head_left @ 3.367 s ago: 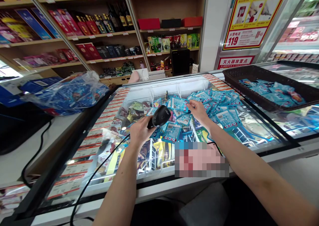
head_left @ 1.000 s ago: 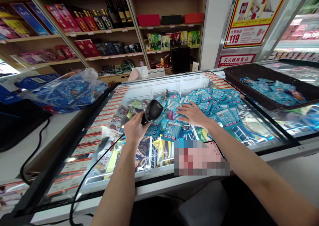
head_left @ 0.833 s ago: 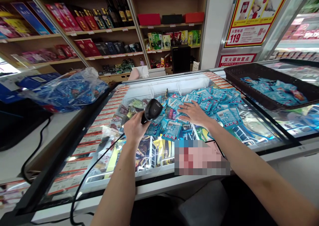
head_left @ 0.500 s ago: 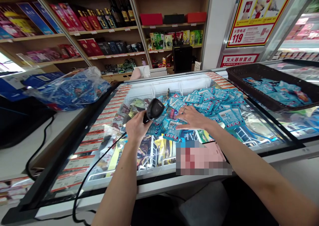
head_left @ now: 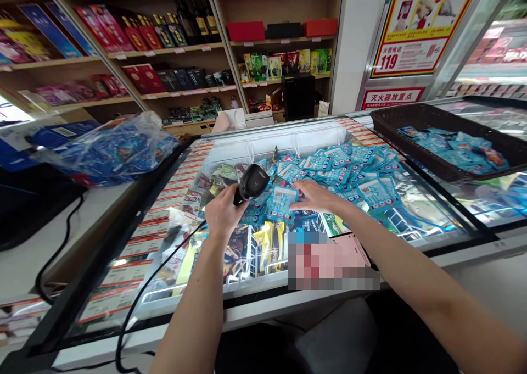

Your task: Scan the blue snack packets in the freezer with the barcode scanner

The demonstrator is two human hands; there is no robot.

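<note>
My left hand point(head_left: 222, 209), near the middle of the frame, is wrapped around the handle of a black scanner point(head_left: 253, 183), its rounded head pointing up and to the right. A black cable point(head_left: 181, 248) runs from below my grip toward the lower left. My right hand point(head_left: 316, 196), just right of centre, has thumb and fingers pinching the right edge of a light-blue packet point(head_left: 280, 202), which sits in the middle of the frame, right beside the scanner head, a barcode near its upper left. Under both my hands is the glass-topped freezer point(head_left: 255, 314), with wrapped goods showing through the glass. A pile of blue packets point(head_left: 346, 162) spreads over the glass above and to the right of my right hand. Below that hand, near the freezer's front edge, lies a phone point(head_left: 354, 246), most of it hidden by blurred blocks. At the right of the frame a dark brown basket point(head_left: 448, 173) holds more of the blue packets. At the left, a clear plastic bag point(head_left: 123, 149) of blue packages rests on a pale desk point(head_left: 96, 206). Shelves of boxes and bottles fill the upper left, and a red-and-yellow poster point(head_left: 424, 31) hangs upper right.
</note>
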